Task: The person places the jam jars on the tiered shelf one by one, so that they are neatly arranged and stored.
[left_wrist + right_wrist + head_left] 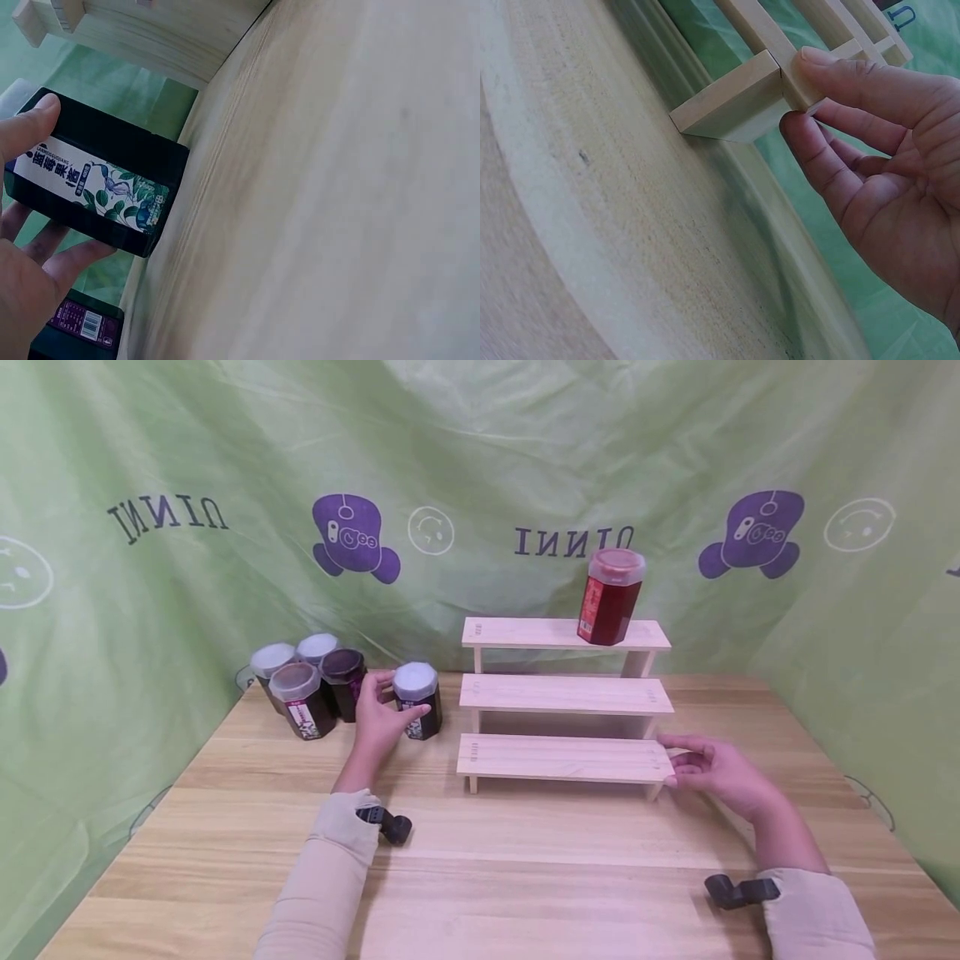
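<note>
My left hand (378, 717) holds a dark jam jar (427, 720) with a whitish lid, left of the wooden three-step stand (558, 756). In the left wrist view, the thumb lies over the upper side of the jar, and the other fingers curl along its far side. Leaves are printed on its white label (105, 184). The jar's base is right at the tabletop. With my right hand (716, 770) I pinch the right end of the lowest step. The right wrist view has its thumb (870, 82) on top of the board and the index finger beneath.
A red jar (611, 606) stands on the top step, right of its middle. Several dark jars (309, 717) are grouped at the table's back left, close to my left hand. Green printed cloth (480, 460) hangs behind the wooden table (525, 868) and at both sides.
</note>
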{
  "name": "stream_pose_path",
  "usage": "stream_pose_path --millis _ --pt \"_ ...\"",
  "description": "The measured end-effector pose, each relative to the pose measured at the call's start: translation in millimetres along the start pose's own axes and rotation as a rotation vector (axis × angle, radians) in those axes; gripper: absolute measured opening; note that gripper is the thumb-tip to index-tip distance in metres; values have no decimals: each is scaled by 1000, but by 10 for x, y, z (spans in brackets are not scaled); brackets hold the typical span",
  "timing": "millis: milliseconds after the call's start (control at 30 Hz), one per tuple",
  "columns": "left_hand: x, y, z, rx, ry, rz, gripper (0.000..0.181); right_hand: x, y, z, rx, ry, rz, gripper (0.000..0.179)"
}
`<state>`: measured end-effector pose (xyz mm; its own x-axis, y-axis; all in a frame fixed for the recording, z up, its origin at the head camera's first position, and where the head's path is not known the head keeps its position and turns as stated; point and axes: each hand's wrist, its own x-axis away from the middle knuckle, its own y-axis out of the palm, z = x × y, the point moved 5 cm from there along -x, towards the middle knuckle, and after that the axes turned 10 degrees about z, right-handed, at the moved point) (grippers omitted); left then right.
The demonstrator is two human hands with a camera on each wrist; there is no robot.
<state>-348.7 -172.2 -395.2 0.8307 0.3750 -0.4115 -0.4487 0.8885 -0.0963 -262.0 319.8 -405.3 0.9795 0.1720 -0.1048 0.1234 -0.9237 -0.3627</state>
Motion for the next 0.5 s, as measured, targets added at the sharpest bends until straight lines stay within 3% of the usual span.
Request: stream_pose_path --millis 500 --pt "78 -146 143 5 0 9 76 16 0 -12 6 14 -1 69"
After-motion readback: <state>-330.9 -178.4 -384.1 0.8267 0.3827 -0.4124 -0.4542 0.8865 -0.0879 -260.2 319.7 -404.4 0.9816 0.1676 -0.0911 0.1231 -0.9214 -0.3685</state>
